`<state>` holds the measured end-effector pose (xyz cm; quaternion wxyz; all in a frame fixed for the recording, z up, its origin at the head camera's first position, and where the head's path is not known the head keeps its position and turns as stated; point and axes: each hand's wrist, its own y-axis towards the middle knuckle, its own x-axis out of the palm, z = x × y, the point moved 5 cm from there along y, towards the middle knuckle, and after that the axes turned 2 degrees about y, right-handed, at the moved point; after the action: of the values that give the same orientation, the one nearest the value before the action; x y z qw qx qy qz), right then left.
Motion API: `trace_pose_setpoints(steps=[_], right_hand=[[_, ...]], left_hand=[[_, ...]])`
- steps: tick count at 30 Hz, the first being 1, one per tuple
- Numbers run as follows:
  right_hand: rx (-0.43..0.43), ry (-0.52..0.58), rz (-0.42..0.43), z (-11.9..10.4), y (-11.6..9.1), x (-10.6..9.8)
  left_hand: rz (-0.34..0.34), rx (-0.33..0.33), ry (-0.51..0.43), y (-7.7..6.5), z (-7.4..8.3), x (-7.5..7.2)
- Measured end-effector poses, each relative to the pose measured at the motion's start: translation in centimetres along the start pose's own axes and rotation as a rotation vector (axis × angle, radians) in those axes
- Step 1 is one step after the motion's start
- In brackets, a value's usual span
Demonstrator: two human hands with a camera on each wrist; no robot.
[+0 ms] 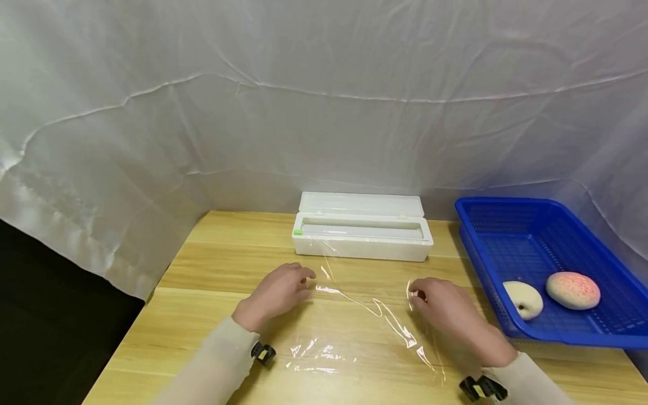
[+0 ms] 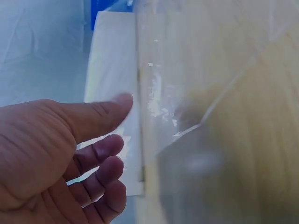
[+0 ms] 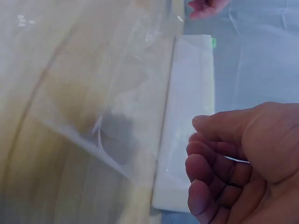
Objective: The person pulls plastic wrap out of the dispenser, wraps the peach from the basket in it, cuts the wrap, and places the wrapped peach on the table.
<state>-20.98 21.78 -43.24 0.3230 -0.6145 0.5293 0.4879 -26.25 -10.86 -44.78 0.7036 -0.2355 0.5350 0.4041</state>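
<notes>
A sheet of clear cling film [image 1: 324, 354] lies over the wooden table, creased and glinting between my two hands. Behind it stands a white cling film box [image 1: 361, 247], lid raised, with a roll [image 1: 361, 231] inside; film hangs over its front. My left hand [image 1: 277, 295] hovers by the film's left side, thumb [image 2: 105, 114] apart from loosely bent fingers, nothing seen between them. By the right edge of the film, my right hand [image 1: 448, 309] has its fingers curved, the thumb [image 3: 219, 123] close to the forefinger; no film shows between them.
A blue basket [image 1: 483, 281] stands at the right, holding a pinkish peach-like fruit [image 1: 573, 291] and a pale round fruit [image 1: 525, 300]. A green slider [image 1: 298, 232] sits at the box's left end. Pale cloth [image 1: 324, 124] hangs behind the table.
</notes>
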Motion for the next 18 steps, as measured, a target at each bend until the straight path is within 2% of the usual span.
trace_pose_setpoints(steps=[3, 9, 18], right_hand=[[0.01, 0.005, -0.047, 0.0, 0.9, 1.0], [0.022, 0.044, -0.125, 0.6, 1.2, 2.7], [0.069, 0.069, -0.181, 1.6, 0.9, 4.0]], left_hand=[[-0.053, -0.032, -0.025, 0.6, -0.4, 1.2], [-0.15, -0.072, -0.027, 0.5, -0.9, 2.5], [-0.174, -0.097, -0.066, 0.7, -1.3, 2.7]])
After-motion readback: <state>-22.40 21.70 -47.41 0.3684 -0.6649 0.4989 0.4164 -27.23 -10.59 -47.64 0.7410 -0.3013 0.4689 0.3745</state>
